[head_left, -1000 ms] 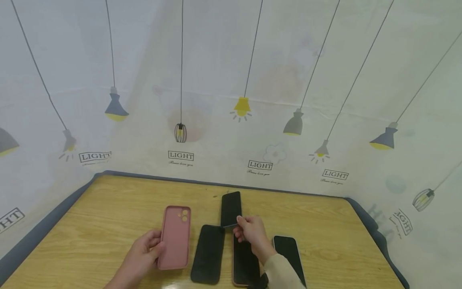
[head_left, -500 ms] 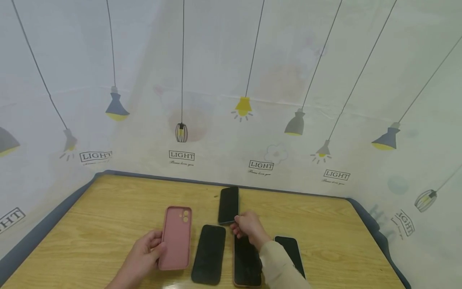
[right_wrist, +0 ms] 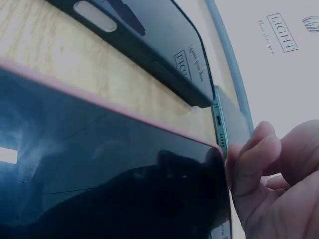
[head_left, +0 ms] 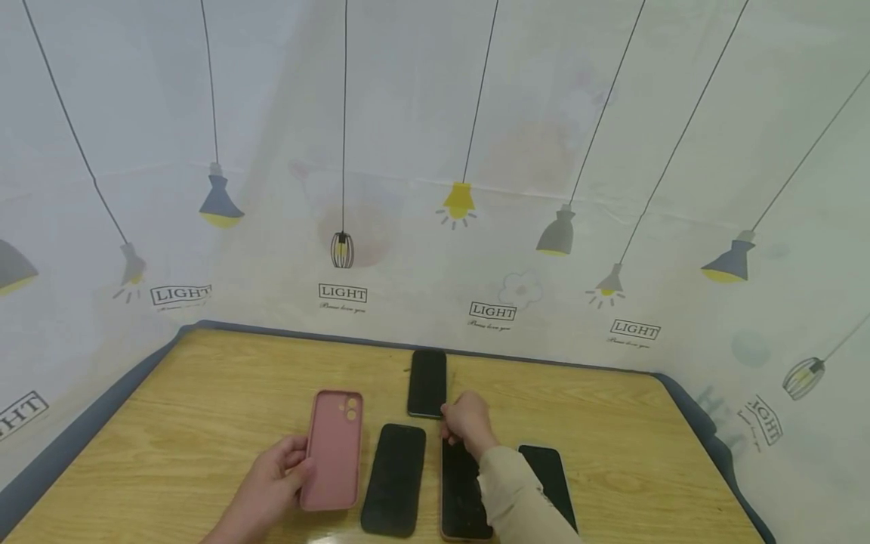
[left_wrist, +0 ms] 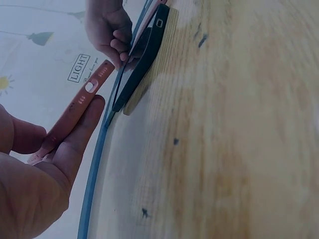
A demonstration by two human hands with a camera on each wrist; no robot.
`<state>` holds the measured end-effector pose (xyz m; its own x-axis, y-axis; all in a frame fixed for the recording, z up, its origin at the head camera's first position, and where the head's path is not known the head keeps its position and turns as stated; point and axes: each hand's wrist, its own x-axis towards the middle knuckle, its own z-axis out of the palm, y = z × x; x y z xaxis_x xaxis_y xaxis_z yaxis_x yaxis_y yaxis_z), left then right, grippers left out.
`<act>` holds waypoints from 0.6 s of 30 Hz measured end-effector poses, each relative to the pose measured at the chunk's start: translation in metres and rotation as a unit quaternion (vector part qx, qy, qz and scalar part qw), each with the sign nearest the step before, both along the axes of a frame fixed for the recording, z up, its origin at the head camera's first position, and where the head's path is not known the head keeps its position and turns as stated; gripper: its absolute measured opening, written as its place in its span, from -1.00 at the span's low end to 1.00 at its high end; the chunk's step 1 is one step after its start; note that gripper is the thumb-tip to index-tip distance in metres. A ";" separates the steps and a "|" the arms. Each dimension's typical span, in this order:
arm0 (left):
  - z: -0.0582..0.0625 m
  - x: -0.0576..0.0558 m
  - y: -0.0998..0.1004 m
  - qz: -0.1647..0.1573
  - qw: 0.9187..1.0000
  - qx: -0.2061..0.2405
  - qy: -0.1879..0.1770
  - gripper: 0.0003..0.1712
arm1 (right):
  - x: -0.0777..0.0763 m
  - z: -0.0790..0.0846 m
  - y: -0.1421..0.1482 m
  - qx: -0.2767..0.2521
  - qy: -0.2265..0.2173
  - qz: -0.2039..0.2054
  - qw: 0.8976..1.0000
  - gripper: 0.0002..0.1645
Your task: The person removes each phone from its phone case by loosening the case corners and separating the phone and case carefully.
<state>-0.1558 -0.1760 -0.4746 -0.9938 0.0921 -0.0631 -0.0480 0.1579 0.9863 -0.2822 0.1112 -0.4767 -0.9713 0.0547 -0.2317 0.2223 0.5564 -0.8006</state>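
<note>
My left hand holds an upright pink phone case by its left edge, its hollow inside and camera openings facing me. In the left wrist view, thumb and fingers grip the case from both sides. At the back of the table lies a dark-screened phone with a greenish edge. My right hand pinches its near right corner; the exact contact is partly hidden. Below that wrist is a phone in a pink case, partly covered by the sleeve.
A phone in a black case lies between the pink case and the pink-cased phone. Another phone with a pale edge lies right of the right sleeve. The wooden table ends at a printed curtain behind.
My right hand has pushed the far phone a little back and left, straightening it until it lies flat near the back edge. The left hand and the pink case have hardly moved.
</note>
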 end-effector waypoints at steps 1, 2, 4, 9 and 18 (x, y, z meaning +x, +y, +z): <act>0.000 0.000 0.000 0.001 1.000 -0.003 0.002 -0.54 | 0.000 0.000 0.000 0.001 0.003 -0.004 1.000 -0.54; 0.000 0.000 0.001 0.005 1.000 -0.005 0.002 -0.55 | -0.001 0.001 0.000 0.000 0.006 -0.007 1.000 -0.55; 0.000 -0.001 0.001 0.008 1.000 -0.006 -0.001 -0.55 | -0.001 0.003 0.001 -0.007 0.013 -0.011 1.000 -0.59; -0.001 -0.002 0.000 0.000 1.000 -0.002 -0.002 -0.56 | 0.002 0.010 0.006 -0.014 0.023 0.001 1.000 -0.61; -0.002 -0.002 0.000 0.016 1.000 -0.015 -0.019 -0.58 | 0.015 0.015 0.022 0.016 0.065 0.063 0.996 -0.62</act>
<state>-0.1581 -0.1755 -0.4767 -0.9929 0.0586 -0.1031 -0.0906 0.1859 0.9784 -0.2676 0.1333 -0.4621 -0.9925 -0.0637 -0.1045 0.0458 0.5987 -0.7997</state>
